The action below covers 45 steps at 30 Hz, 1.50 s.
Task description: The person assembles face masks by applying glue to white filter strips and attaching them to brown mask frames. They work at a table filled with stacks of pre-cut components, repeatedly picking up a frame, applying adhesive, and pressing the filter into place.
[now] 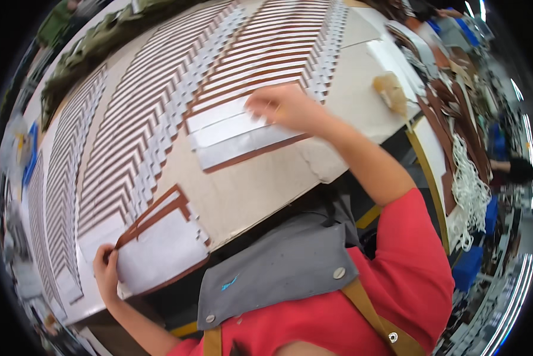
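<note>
Low on the left, my left hand (105,270) has its fingers closed at the end of a thin brown strip (155,209). The strip lies along the upper edge of a whitish flat panel (160,252) with brown edging and a notched right end. My right hand (287,107) is over the nearest white piece (231,126) of a long overlapping row. Its fingers are bent and smeared, so contact with that piece is unclear. Below it, a pale grey panel (243,147) with a brown lower edge lies at the row's near end.
Rows of overlapping white-and-brown pieces (142,118) fan across the pale table (237,202). A yellowish translucent lump (390,93) sits at the right. Beyond it are white cords (468,190) and brown strips (441,113). Olive fabric (94,50) lies along the far left edge.
</note>
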Tool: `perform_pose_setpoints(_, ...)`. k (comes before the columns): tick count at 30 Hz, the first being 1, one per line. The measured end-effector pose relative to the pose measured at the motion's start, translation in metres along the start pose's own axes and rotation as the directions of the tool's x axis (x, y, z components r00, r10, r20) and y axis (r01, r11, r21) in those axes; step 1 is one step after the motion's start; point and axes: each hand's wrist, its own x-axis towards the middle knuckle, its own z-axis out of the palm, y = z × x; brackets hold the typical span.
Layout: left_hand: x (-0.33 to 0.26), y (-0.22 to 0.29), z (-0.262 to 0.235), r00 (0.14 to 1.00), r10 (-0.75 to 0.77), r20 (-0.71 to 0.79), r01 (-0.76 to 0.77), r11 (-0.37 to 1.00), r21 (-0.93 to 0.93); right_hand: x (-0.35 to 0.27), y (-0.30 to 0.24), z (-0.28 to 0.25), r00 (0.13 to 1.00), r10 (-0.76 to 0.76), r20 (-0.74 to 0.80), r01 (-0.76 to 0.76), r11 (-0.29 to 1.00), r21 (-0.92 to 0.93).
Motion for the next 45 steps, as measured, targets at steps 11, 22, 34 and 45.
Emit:
perform_pose_setpoints(11,0.009,0.019,0.0,0.978,0.059,-0.202,0.017,0.935,0.354,-0.117,0.285,-0.289,0.699,0.458,-0.549,-0.685,0.21,-0.697)
perform_pose_setpoints(22,0.02,0.113,0.033,0.924,0.368,-0.105,-0.291,0.854,0.432,-0.108,0.254,-0.266,0.603,0.346,-0.719,-0.798,0.257,-0.546)
perform_pose_setpoints(34,0.035,0.253,0.136,0.758,0.636,0.144,-0.572,0.754,-0.324,-0.019,0.022,-0.142,0.735,-0.243,-0.633,0.045,0.949,-0.312)
perform_pose_setpoints(45,0.05,0.247,0.134,0.901,0.403,-0.161,-0.37,0.521,-0.77,0.045,-0.094,0.036,0.908,-0.417,-0.035,0.418,0.896,0.153)
